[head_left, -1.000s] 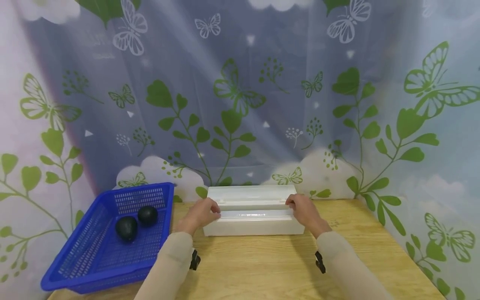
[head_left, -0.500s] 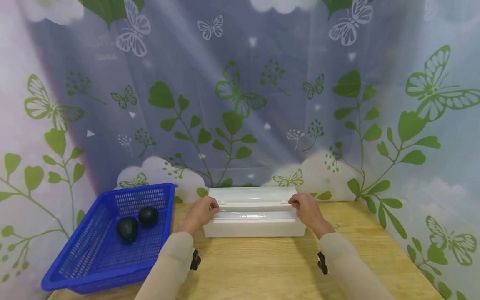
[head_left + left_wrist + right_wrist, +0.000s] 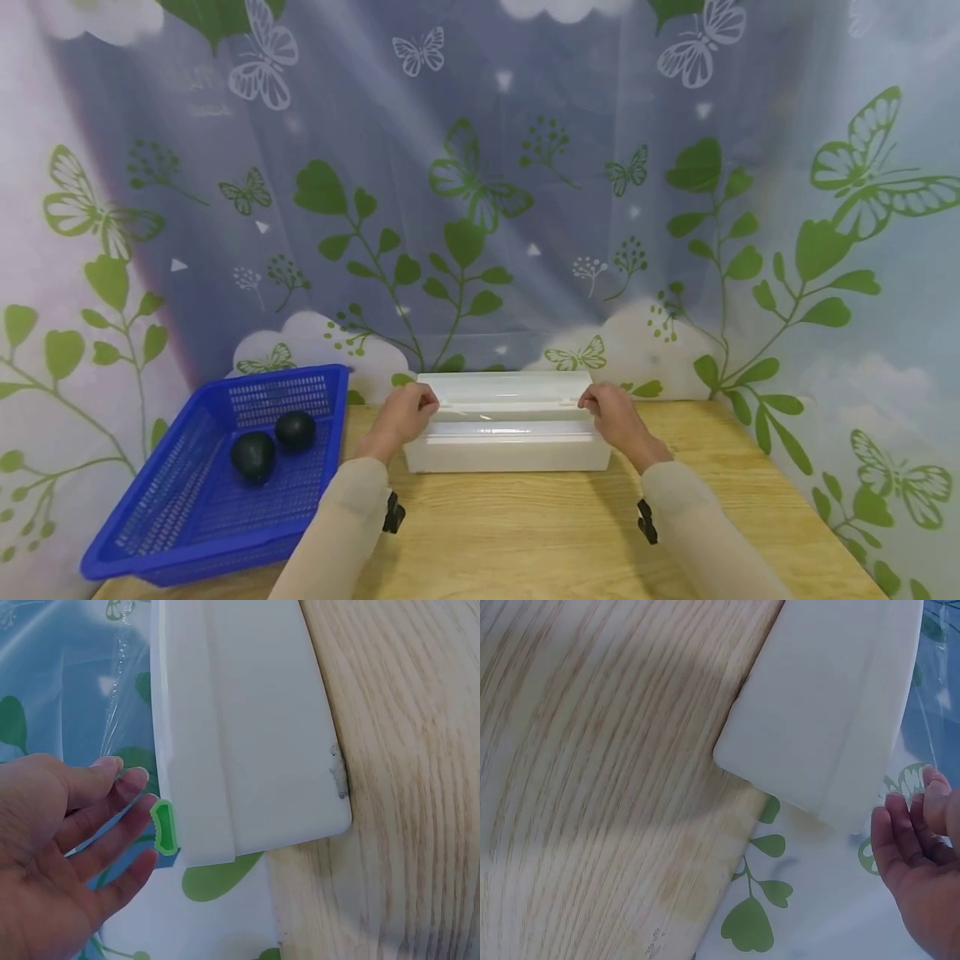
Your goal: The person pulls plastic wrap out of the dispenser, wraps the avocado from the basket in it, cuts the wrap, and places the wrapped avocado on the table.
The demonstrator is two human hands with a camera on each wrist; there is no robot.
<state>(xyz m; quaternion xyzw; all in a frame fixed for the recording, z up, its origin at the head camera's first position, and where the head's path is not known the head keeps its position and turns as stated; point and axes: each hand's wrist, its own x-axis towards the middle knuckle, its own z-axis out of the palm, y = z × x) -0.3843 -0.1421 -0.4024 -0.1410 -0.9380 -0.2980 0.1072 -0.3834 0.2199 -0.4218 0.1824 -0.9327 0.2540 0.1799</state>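
Observation:
A long white cling film dispenser [image 3: 510, 457] stands near the table's back edge with its lid [image 3: 504, 385] raised. My left hand [image 3: 405, 414] is at its left end, thumb and forefinger pinching the edge of clear cling film [image 3: 124, 697], which runs up in taut creases in the left wrist view. A green slider [image 3: 163, 827] sits at the dispenser's end beside the left fingertips. At the opposite end, my right hand [image 3: 617, 414] pinches the film's other edge between thumb and fingertips. Most of the film is hard to see against the white box.
A blue plastic basket [image 3: 217, 550] stands on the left of the wooden table [image 3: 517, 542]. Two dark, rounded fruits [image 3: 252, 457] that look like avocados lie in it. A printed curtain [image 3: 480, 183] hangs close behind the dispenser.
The left fingertips have lifted slightly off the dispenser's front part toward the lid. My right hand has shifted a little to the right. Basket and dispenser stay in place.

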